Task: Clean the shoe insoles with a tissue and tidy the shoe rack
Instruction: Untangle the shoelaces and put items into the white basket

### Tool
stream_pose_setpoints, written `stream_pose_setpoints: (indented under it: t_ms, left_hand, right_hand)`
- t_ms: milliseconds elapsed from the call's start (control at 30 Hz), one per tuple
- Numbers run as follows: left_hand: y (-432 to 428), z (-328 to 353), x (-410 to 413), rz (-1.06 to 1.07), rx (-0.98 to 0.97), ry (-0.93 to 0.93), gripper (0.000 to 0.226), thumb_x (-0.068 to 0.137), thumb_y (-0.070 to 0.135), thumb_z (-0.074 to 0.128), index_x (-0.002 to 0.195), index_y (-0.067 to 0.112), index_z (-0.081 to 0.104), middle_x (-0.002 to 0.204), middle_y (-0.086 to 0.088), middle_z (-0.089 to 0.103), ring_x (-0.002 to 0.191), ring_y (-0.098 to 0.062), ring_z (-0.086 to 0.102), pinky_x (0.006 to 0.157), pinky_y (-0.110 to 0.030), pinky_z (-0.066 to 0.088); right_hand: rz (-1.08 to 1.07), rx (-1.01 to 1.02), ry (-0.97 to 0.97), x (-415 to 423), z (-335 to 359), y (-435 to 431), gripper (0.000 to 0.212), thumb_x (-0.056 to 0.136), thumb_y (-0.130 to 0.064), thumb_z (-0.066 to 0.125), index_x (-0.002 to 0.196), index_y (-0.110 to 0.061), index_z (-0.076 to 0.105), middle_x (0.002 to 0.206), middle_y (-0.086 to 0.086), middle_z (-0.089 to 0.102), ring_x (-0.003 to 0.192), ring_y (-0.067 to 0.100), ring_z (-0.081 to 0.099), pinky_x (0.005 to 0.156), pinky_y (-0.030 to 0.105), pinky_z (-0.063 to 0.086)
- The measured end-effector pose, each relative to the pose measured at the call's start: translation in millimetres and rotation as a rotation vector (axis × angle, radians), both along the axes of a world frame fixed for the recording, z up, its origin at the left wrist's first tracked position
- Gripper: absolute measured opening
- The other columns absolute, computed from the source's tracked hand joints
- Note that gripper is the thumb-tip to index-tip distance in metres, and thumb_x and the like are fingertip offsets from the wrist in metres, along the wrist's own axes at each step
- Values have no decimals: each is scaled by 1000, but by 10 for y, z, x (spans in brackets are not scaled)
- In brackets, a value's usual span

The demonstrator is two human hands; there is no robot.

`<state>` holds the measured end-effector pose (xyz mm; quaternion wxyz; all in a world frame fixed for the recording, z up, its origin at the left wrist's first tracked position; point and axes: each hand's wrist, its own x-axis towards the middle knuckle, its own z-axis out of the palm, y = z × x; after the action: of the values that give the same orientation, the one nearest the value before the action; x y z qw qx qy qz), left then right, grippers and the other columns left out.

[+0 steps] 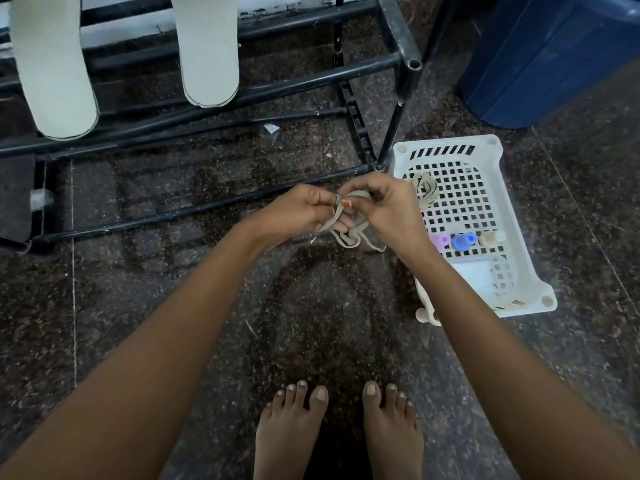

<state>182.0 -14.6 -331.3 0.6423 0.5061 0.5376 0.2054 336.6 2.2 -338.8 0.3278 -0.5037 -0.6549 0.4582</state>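
Lace work sits at the grips. The left grip (301, 209) is curled, w/ a beige shoelace (346, 241) pinched btwn thumb and fingers. The right grip (384, 209) is curled over the same lace from the other side, so the loops are held btwn the two. Slack loops and a free end are left hanging below both, above the floor (173, 306).

Risks, as judged from here:
- The pinch is small. If either grip is eased, the wound loops could spring apart and the coil would have to be redone.
- The hanging loops look crossed, so a pull could tighten them into a knot.
- The free end could be dragged over the floor & dirt picked up.

Just right of the right grip a white basket (446, 142) is set on the floor. In it are a second lace bundle (424, 188), three small bottles (462, 241) and a white pack (472, 273), prob. tissues. A lace dropped in loose could get tangled w/ the other bundle or caught in the mesh. The bottles could be knocked by the right forearm, which passes over the basket's edge.

Further out, two insoles (209, 50) are laid across the bars of the shoe rack (346, 69). A bump to the rack could send them sliding off. Whether they've been wiped can't be told.
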Motion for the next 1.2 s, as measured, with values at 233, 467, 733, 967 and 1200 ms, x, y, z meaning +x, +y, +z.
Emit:
stream_pose_setpoints:
  t_ms: [233,467,733,967,1200]
  left_hand:
    - [-11,39,-32,12,-22,-112,23,97,11,44,99,6,66,88,-9,70,78,-11,66,80,-21,54]
    - [-31,100,-56,96,-57,-284,24,97,14,42,89,7,64,69,1,71,67,-8,67,70,-21,56]
    - [-4,159,-92,262,-53,-456,27,98,13,38,85,6,61,65,0,68,61,-7,65,70,-23,57]
    - [-9,196,-68,270,-57,-533,28,97,13,40,83,6,63,66,-4,67,61,-10,65,78,-30,57]
    - [-8,231,-78,278,-62,-558,26,97,13,39,86,4,60,66,-3,66,60,-9,63,74,-25,58]
  right_hand:
    - [-37,-17,88,21,0,31,30,78,2,65,71,-28,65,75,-14,64,73,-2,59,75,18,48]
    - [-80,-157,283,-6,-27,15,16,81,2,60,82,-12,67,63,-14,68,63,1,60,65,16,49]
    - [15,-222,254,45,-97,-36,18,79,3,63,90,-11,66,64,-16,68,69,5,59,69,16,49]
    - [25,-85,52,-96,-189,-66,50,74,-2,71,110,-25,46,105,-8,44,86,5,47,75,9,40]
    - [107,-127,-68,-173,-224,-35,20,85,-9,60,105,-13,62,93,9,67,85,15,61,76,30,45]
